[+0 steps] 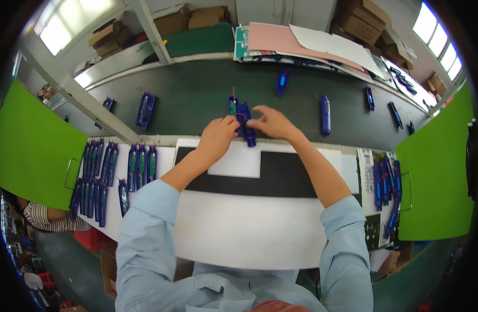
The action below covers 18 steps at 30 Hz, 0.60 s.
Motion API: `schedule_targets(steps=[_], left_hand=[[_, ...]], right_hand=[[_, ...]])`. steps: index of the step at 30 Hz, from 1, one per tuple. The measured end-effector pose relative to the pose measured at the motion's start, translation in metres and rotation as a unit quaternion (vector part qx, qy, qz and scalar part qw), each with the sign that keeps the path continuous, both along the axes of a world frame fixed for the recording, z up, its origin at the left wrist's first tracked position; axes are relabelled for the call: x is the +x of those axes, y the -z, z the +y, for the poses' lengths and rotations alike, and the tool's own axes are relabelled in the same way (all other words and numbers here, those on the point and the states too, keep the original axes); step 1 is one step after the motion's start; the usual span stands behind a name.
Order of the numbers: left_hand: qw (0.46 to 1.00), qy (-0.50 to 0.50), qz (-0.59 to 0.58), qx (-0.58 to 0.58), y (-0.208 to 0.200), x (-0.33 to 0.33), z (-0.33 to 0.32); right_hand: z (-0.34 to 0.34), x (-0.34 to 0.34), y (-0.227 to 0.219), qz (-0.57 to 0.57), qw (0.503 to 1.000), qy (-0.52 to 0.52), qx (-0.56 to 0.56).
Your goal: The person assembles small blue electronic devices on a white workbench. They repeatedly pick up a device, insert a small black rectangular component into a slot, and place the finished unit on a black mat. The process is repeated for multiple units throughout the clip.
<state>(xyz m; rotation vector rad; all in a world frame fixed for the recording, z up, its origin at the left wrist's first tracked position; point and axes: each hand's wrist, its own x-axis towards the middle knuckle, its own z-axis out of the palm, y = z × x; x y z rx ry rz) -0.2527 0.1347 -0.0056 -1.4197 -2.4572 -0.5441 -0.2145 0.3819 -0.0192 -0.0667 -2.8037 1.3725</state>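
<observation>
Both hands are at a pair of long blue plastic casing halves at the edge of the green conveyor belt. The left half (232,104) carries a green circuit board and a red wire standing up at its far end. A thin red wire loops across to the right half (250,136), which lies beside it. My left hand (217,138) closes its fingertips on the near end of the left half. My right hand (275,124) is at the right half's side, thumb close to it, index finger stretched out and apart. Whether the thumb touches is unclear.
On the conveyor belt (197,88) lie other blue casings, including a closed one (325,114). Rows of casings with boards (140,164) fill the left of the white table (249,229); more casings (387,182) are piled right. Green panels (434,171) flank both sides.
</observation>
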Motion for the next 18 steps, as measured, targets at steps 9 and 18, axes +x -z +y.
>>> schedule_targets(steps=[9,18], left_hand=[[0.984,0.149,-0.077,0.053,0.044,0.039,0.138],[0.989,-0.037,-0.11,0.093,0.07,0.062,0.261]], right_hand=[[0.083,-0.084,0.058,0.169,0.93,0.151,0.289],[0.124,0.008,-0.02,0.105,0.931,0.228,-0.264]])
